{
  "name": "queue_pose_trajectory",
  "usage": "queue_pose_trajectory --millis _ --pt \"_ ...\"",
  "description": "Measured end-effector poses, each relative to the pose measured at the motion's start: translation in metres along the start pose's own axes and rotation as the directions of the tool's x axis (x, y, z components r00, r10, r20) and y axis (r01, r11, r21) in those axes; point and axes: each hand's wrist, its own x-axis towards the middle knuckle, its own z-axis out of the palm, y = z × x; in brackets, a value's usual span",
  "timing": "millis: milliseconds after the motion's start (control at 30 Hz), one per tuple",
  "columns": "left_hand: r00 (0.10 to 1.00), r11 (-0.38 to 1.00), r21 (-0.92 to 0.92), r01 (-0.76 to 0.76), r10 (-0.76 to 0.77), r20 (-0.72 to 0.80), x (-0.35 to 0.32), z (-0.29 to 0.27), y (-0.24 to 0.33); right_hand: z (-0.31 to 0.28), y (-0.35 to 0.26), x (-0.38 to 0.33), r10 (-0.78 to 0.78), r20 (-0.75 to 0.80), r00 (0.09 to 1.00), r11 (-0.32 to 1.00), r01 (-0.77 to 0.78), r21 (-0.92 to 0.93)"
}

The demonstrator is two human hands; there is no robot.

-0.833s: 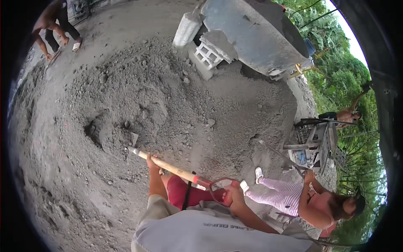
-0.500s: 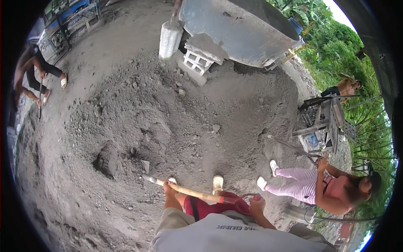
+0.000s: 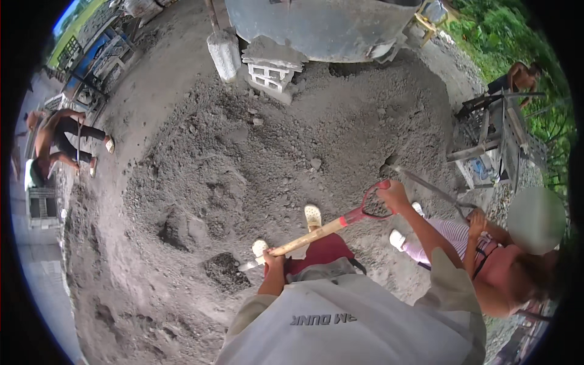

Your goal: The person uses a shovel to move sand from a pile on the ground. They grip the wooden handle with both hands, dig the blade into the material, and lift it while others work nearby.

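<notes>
Both my hands grip a shovel [image 3: 310, 237] with a pale wooden shaft and a red D-shaped handle. My right hand [image 3: 394, 196] is closed round the red handle, raised at the right. Low on the shaft, near the metal socket, my left hand [image 3: 275, 260] is wrapped round the wood. A heap of dark, damp gravelly mix [image 3: 226, 272] lies at the shovel's blade end and hides the blade. Beneath and ahead spreads a broad mound of grey sand and gravel [image 3: 261, 164].
Ahead stands a large metal drum [image 3: 322, 30], beside a hollow concrete block [image 3: 267, 76] and a cement-crusted post [image 3: 224, 55]. At right, close by, a person in pink [image 3: 493, 261] holds another shovel [image 3: 435, 187]. A wooden stand [image 3: 493, 143] is beyond. Another person [image 3: 61, 140] bends at far left.
The shovel's red handle has risen and swung forward with my right hand. The blade end, now at a dark heap, has come nearer to me. My left hand has shifted right.
</notes>
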Motion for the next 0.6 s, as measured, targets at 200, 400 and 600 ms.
queue_pose_trajectory --millis 200,400,600 --pt "0.996 0.956 -0.290 0.039 -0.013 0.092 -0.032 0.010 -0.059 -0.039 -0.041 0.069 -0.151 0.192 0.970 0.982 0.169 -0.082" --pt "0.998 0.972 -0.227 0.061 -0.052 0.046 -0.006 -0.014 -0.098 -0.034 -0.105 0.065 -0.159 0.228 0.961 0.960 0.204 -0.192" --pt "0.933 0.728 0.585 -0.359 0.271 0.236 0.031 -0.030 -0.107 -0.010 -0.145 0.101 -0.201 0.311 0.929 0.935 0.277 -0.224"
